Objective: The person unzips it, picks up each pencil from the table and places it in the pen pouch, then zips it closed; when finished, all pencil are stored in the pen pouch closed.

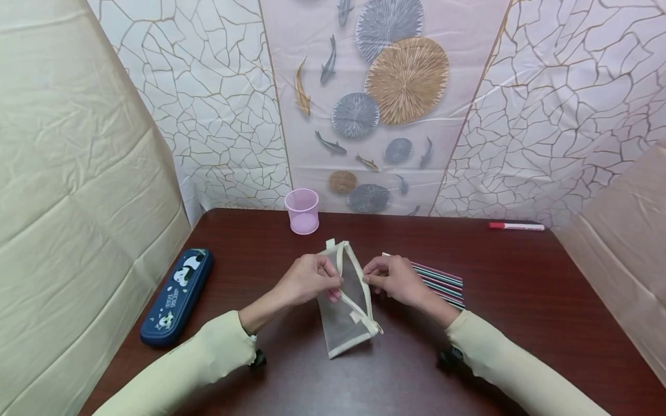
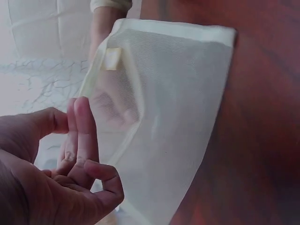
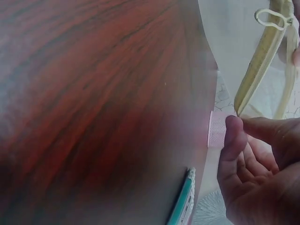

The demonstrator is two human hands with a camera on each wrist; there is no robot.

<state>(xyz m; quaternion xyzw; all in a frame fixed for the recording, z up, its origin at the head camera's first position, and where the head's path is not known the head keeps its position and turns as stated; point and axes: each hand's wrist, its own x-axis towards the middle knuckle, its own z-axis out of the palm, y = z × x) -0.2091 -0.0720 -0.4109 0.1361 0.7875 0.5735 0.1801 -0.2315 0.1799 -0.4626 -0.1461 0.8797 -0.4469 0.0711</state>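
Mesh pouch [image 1: 340, 332] in the middle of the surface [image 1: 234, 254], between your two hands, its long side running far to near and its pale-bordered mouth spread apart. Your left hand [image 1: 309, 281]: grip narrow, fingers and thumb close together, holding the left edge of the mouth about midway along. Your right hand [image 1: 399, 281]: grip narrow too, thumb and index fingertip pinching the right, zipped edge opposite. Zipper pull [image 1: 379, 328] sits at the near right corner of the pouch; a small pale tag [image 1: 356, 316] shows near that same end. Whether the pouch's underside touches the surface, you cannot tell from these views. Just right of the pouch lies a row of striped pencils [image 1: 441, 280], partly hidden behind your right hand and forearm. Pink mesh cup [image 1: 303, 212] stands upright at the far side, left of centre, beyond the pouch. Blue pencil case [image 1: 176, 297] with panda pictures lies at the left, well apart from your left hand. White marker [image 1: 517, 227], red cap pointing left, lies by the far right edge. Your pale sleeves [image 1: 192, 361] reach in from the near side. Patterned cloth [image 1: 218, 104] hangs behind the far edge.
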